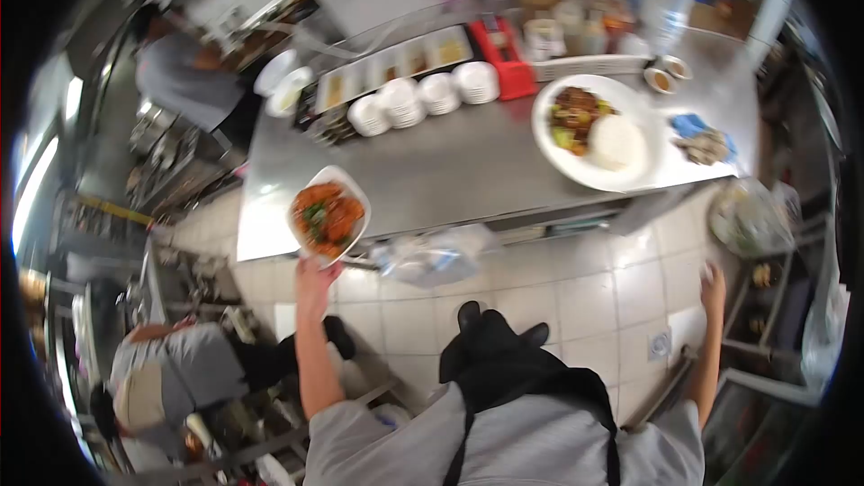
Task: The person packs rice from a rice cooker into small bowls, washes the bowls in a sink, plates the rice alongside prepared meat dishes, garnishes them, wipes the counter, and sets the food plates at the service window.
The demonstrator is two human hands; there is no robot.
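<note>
My left hand (317, 281) grips the near edge of a white dish (362, 193) heaped with orange-red food and green garnish, at the front left of the steel counter (423, 171). Out to the right, away from the counter, my right hand (713, 286) hangs over the floor; its fingers are too blurred to read. A large white oval plate (546, 139) with rice (616, 142) and a brown and green dish lies at the counter's right. Small stacked white bowls (402, 101) line the back, before a tray of food compartments (391, 63).
A red item (504, 58) and sauce cups (661, 81) stand at the back, cloths (704, 141) at the right. Plastic bags (432, 256) hang off the front edge. One person (184, 72) works at the far left, another (193, 369) bends at the lower left. Shelves (765, 297) stand right.
</note>
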